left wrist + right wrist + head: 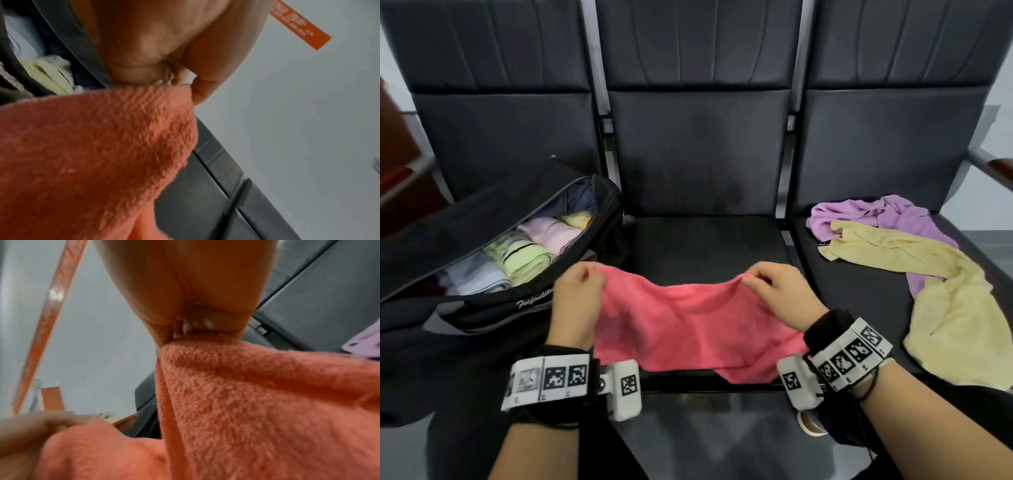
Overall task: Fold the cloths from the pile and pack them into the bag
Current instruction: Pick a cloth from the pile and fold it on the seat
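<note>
Head view: the pink terry cloth (688, 322) is pinched at its upper corners by the left hand (577, 305) and right hand (780, 298). It is judged soft, light and limp (the middle sags), so it is best gripped at the corners.

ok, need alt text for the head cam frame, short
Two hands, left hand and right hand, pinch the top edge of a pink cloth over the middle seat. An open black bag of folded cloths sits left; a purple cloth and a yellow cloth lie right.

The pink cloth (688, 325) hides the fingertips of both hands; bag (482, 308) lettering runs behind the left hand (575, 301).
</note>
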Action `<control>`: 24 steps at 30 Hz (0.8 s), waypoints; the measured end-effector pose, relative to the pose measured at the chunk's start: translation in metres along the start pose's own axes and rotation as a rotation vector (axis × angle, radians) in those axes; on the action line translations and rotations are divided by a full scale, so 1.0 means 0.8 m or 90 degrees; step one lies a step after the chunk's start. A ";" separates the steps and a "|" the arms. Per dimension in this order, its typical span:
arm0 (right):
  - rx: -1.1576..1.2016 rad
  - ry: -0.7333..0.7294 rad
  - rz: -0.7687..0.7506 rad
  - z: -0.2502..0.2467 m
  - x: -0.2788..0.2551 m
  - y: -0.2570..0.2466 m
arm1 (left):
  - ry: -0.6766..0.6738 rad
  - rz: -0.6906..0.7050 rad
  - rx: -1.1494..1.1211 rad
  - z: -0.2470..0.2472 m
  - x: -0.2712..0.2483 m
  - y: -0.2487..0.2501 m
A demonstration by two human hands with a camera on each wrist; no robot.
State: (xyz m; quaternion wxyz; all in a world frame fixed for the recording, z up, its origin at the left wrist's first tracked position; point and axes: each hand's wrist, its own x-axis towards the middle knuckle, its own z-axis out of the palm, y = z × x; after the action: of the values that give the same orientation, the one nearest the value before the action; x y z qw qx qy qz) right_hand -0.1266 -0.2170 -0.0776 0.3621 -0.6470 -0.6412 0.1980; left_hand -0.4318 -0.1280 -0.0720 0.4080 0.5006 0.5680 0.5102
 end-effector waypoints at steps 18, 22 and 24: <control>0.101 -0.154 -0.073 0.019 -0.003 -0.056 | -0.393 0.213 0.198 0.075 -0.077 0.032; 0.069 -0.132 -0.061 0.013 -0.010 -0.039 | -0.277 0.240 0.190 0.070 -0.070 0.026; 0.052 -0.158 -0.042 0.007 -0.018 -0.024 | -0.211 0.220 0.168 0.063 -0.063 0.024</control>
State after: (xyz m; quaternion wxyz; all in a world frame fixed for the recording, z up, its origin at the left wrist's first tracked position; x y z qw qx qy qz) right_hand -0.1454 -0.2318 -0.0702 0.3124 -0.5809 -0.6932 0.2905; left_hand -0.3717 -0.1694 -0.0629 0.3335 0.7155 0.4612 0.4051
